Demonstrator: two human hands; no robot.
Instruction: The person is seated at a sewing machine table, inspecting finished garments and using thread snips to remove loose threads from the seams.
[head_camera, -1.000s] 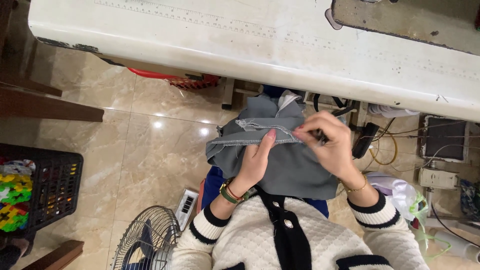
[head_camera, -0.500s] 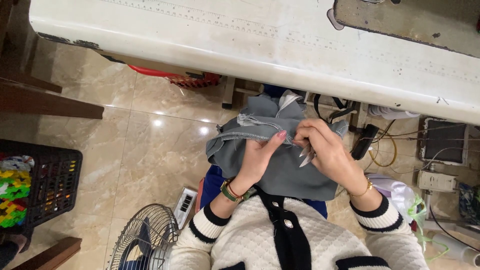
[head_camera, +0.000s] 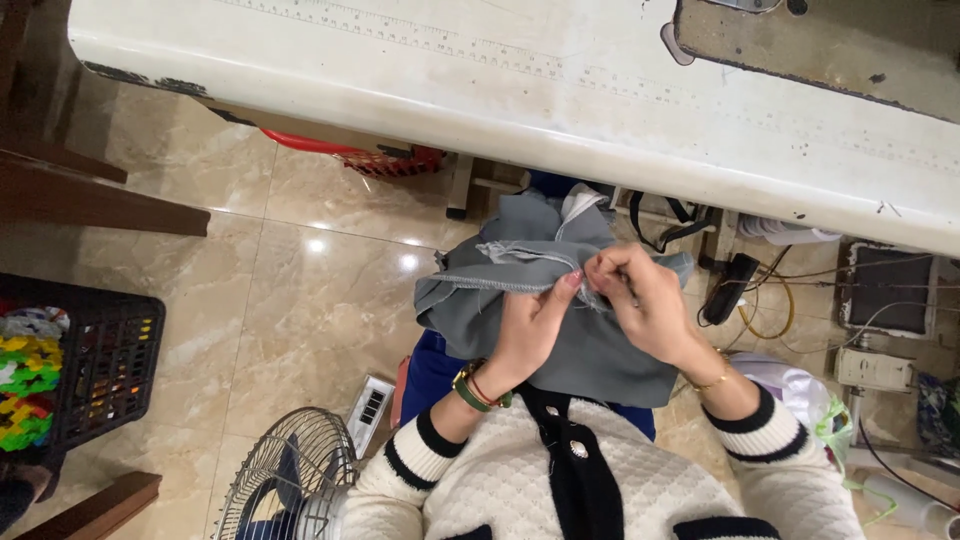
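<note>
Two hands meet over a grey woven garment piece with a raw stitched edge (head_camera: 545, 300), bunched on the person's lap in the middle of the frame, just below the long white worktable (head_camera: 420, 90) that runs across the top.

Starting at the far left, a black plastic crate holding coloured bits (head_camera: 85, 365) sits on the glossy beige floor tiles (head_camera: 290, 290), and a round wire-caged floor fan (head_camera: 290, 480) stands at the lower left.

Moving to the centre, the left hand (head_camera: 530, 325), with bangles at the wrist, pinches the cloth's seam edge between thumb and fingertips. Just beside it, the right hand (head_camera: 645, 305) is closed in a fine pinch at that same edge; whether it grips a loose thread or the cloth itself I cannot tell.

A second ago the right hand was raised higher over the fabric, and half a second ago something pale and slender showed at its fingers. Now both hands have drawn close together at the seam, so the picking at the edge seems to carry on at one spot.

On the right, tangled cables and a black plug block (head_camera: 735, 285) lie under the table.
</note>
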